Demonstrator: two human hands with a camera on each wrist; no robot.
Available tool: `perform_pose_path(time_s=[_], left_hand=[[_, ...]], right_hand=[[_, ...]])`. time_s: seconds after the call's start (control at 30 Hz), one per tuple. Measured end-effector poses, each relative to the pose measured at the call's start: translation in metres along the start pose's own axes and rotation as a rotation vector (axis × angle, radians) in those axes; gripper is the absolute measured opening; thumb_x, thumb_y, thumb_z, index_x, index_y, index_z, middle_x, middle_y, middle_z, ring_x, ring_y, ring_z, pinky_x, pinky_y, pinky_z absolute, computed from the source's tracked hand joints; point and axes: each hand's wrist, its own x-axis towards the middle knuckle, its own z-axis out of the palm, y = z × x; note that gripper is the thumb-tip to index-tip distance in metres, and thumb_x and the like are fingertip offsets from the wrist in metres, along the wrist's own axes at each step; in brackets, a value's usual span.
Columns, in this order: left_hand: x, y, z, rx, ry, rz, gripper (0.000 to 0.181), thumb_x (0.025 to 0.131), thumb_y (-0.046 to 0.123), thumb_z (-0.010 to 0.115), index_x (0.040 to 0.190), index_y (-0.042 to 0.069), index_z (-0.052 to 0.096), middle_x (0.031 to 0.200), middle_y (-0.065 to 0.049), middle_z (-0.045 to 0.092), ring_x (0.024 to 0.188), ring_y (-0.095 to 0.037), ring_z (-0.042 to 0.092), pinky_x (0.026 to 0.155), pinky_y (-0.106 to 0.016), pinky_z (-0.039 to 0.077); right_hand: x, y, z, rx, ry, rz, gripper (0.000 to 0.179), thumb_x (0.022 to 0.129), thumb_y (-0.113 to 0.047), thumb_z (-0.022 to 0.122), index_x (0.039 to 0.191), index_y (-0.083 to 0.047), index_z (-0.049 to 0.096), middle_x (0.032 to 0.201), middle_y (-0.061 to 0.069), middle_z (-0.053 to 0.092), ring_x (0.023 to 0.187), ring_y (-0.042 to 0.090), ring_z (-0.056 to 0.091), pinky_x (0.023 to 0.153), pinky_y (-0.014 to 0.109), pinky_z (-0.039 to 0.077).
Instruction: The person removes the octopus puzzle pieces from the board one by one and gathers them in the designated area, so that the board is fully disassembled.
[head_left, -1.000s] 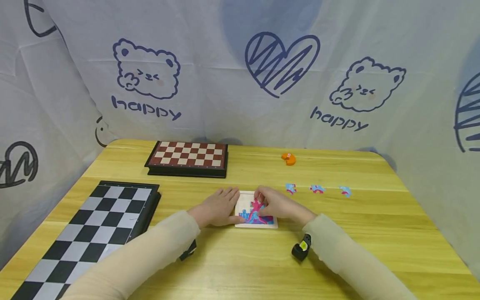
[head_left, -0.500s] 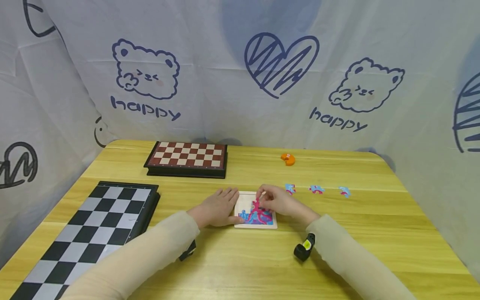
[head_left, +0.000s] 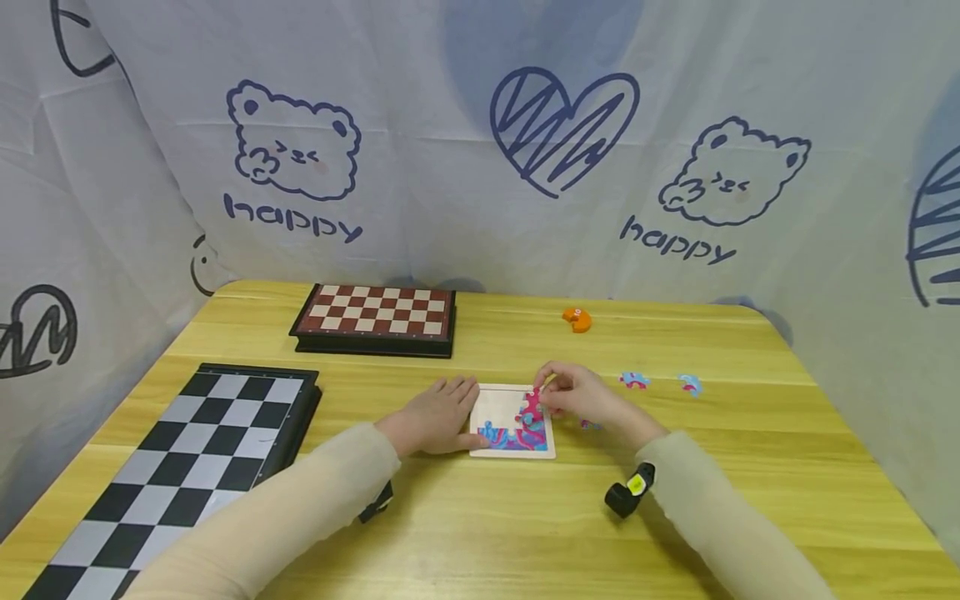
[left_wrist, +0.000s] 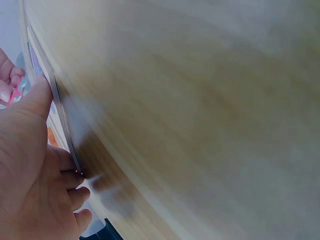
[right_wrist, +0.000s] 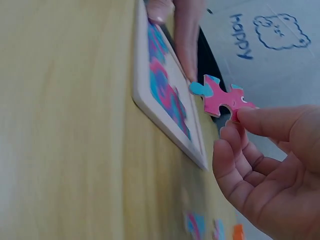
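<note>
My right hand (head_left: 588, 400) pinches a pink and blue jigsaw piece (right_wrist: 217, 97) between thumb and fingers. It holds the piece tilted above the right part of a pale puzzle tray (head_left: 512, 455). Along the tray's near side lie fitted blue, purple and pink pieces (head_left: 495, 437); the upper left shows bare tray. My left hand (head_left: 435, 417) lies with straight fingers along the tray's left edge, its thumb (left_wrist: 40, 95) resting on the near left corner. Part of a loose piece (head_left: 590, 425) shows below my right hand.
Two more loose puzzle pieces, one (head_left: 634, 381) nearer and one (head_left: 690, 384) farther right, lie on the table. Behind them sits an orange disc-shaped object (head_left: 577, 319) with a notch. A brown chessboard box (head_left: 375, 312) stands at the back, a black-and-white chessboard (head_left: 187, 458) at the left.
My right hand has moved right and slightly away from me, carrying the pink piece toward the tray's right side. It now covers one loose piece and uncovers part of another. My left hand stays put.
</note>
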Motion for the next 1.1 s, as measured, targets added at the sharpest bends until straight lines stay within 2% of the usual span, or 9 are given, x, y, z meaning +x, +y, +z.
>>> perform_pose_path(time_s=[0.1,0.27,0.43,0.53,0.67,0.8,1.1], left_hand=[[-0.001,0.000,0.000,-0.005,0.006,0.013,0.085,0.090,0.061,0.037,0.145,-0.002,0.020,0.150,-0.016,0.018,0.137,-0.029,0.014,0.110,-0.040,0.013],[-0.001,0.001,0.000,-0.007,0.012,0.019,0.085,0.090,0.061,0.037,0.145,-0.002,0.020,0.150,-0.016,0.018,0.137,-0.029,0.015,0.110,-0.040,0.013],[0.000,0.000,-0.001,-0.007,0.007,0.008,0.085,0.089,0.061,0.037,0.145,-0.001,0.020,0.150,-0.016,0.017,0.137,-0.028,0.014,0.110,-0.039,0.013],[0.001,0.000,0.000,-0.003,0.007,0.003,0.086,0.089,0.061,0.037,0.145,-0.001,0.020,0.150,-0.015,0.017,0.137,-0.028,0.014,0.110,-0.039,0.012],[0.001,-0.001,0.000,-0.002,0.009,0.004,0.085,0.089,0.062,0.037,0.145,-0.001,0.020,0.150,-0.015,0.017,0.137,-0.028,0.014,0.110,-0.039,0.013],[0.000,0.000,0.000,0.003,0.011,0.006,0.085,0.090,0.062,0.037,0.145,-0.001,0.021,0.150,-0.015,0.018,0.137,-0.028,0.015,0.110,-0.038,0.013],[0.000,0.000,0.000,0.002,0.007,0.000,0.085,0.090,0.061,0.037,0.145,-0.001,0.021,0.150,-0.015,0.018,0.137,-0.027,0.015,0.110,-0.039,0.013]], right_hand=[[-0.009,0.003,-0.013,-0.020,0.023,-0.006,0.011,0.091,-0.007,0.057,0.100,-0.002,0.056,0.075,0.014,0.056,0.065,0.027,0.050,0.059,0.034,0.046],[-0.023,0.011,-0.035,-0.085,0.090,0.030,0.014,0.091,-0.013,0.059,0.101,-0.004,0.057,0.076,0.011,0.056,0.067,0.028,0.052,0.059,0.035,0.047],[-0.038,0.018,-0.056,-0.129,0.137,0.056,0.016,0.090,-0.012,0.060,0.101,-0.001,0.058,0.079,0.011,0.059,0.071,0.027,0.056,0.066,0.035,0.049],[-0.048,0.022,-0.068,-0.150,0.147,0.072,0.018,0.089,-0.012,0.061,0.102,0.001,0.059,0.079,0.012,0.059,0.071,0.026,0.055,0.063,0.035,0.049],[-0.062,0.029,-0.082,-0.159,0.134,0.105,0.020,0.089,-0.012,0.061,0.103,0.003,0.058,0.079,0.012,0.057,0.071,0.024,0.054,0.062,0.033,0.050],[-0.072,0.037,-0.093,-0.122,0.097,0.138,0.020,0.090,-0.008,0.059,0.103,0.006,0.057,0.081,0.010,0.057,0.071,0.020,0.055,0.064,0.031,0.051],[-0.076,0.050,-0.104,-0.168,0.057,0.155,0.018,0.090,-0.005,0.057,0.103,0.009,0.058,0.077,0.006,0.057,0.066,0.015,0.052,0.060,0.029,0.050]])
